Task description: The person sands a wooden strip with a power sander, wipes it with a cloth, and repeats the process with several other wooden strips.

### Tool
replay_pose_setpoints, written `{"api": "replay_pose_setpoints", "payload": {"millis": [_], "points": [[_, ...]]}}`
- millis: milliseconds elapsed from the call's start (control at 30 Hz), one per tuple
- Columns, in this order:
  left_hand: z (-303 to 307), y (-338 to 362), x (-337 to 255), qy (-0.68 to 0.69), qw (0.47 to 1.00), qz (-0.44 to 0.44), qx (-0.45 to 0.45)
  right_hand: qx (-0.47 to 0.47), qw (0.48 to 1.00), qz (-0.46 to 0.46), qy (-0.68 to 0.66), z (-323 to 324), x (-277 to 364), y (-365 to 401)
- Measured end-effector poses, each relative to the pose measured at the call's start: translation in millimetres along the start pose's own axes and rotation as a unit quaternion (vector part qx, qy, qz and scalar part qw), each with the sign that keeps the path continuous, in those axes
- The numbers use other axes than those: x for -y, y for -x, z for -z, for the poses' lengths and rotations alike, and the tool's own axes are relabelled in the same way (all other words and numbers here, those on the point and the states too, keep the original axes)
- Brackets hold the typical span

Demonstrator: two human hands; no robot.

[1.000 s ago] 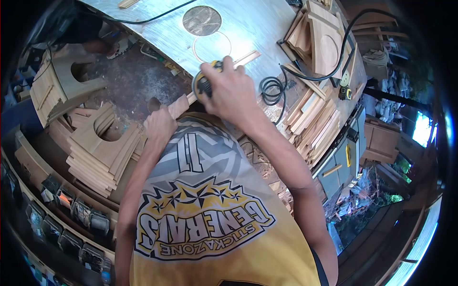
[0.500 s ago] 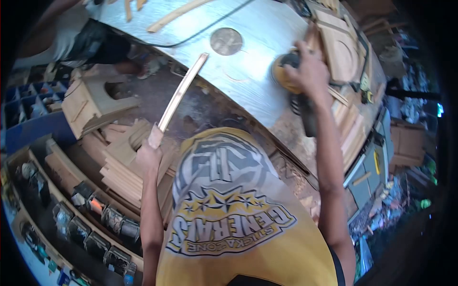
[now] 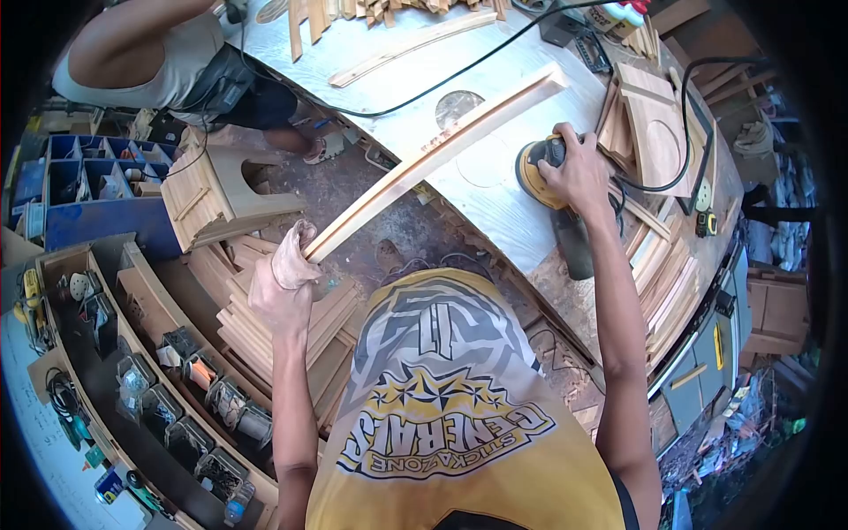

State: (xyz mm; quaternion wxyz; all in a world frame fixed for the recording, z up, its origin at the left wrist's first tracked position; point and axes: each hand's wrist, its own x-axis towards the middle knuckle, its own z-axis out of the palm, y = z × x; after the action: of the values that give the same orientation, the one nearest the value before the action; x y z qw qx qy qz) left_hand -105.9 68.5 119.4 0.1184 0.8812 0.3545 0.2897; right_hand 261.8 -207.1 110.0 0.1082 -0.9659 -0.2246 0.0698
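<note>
Left hand (image 3: 281,291) grips a long pale wooden strip (image 3: 442,150) by one end, presumably exposing its length; right hand (image 3: 583,181) clasps a round yellow-black sander (image 3: 533,177)

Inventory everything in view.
table: one, silvery, centre
wooden strip: one, pale, centre
sander: one, yellow and black, right
cords: several, black, top and right
loose strips: many, pale, top and right
wooden panels: several, pale, left and right
tape measure: one, yellow and black, far right
divided bin: one, blue, left
containers: several, dark, lower left
co-worker: one, white top, upper left
jersey: one, yellow and grey, bottom
left hand: one, holding wooden strip
right hand: one, holding sander
</note>
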Motion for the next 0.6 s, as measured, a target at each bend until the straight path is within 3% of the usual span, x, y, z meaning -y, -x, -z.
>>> {"api": "replay_pose_setpoints", "payload": {"millis": [433, 600], "points": [[-8, -10, -18, 0.027, 0.997, -0.074, 0.000, -0.004, 1.000, -0.022, 0.010, 5, -17, 7], [-38, -7, -26, 0.078, 0.996, -0.006, 0.039, -0.012, 1.000, -0.029, -0.002, 6, -24, 10]]}}
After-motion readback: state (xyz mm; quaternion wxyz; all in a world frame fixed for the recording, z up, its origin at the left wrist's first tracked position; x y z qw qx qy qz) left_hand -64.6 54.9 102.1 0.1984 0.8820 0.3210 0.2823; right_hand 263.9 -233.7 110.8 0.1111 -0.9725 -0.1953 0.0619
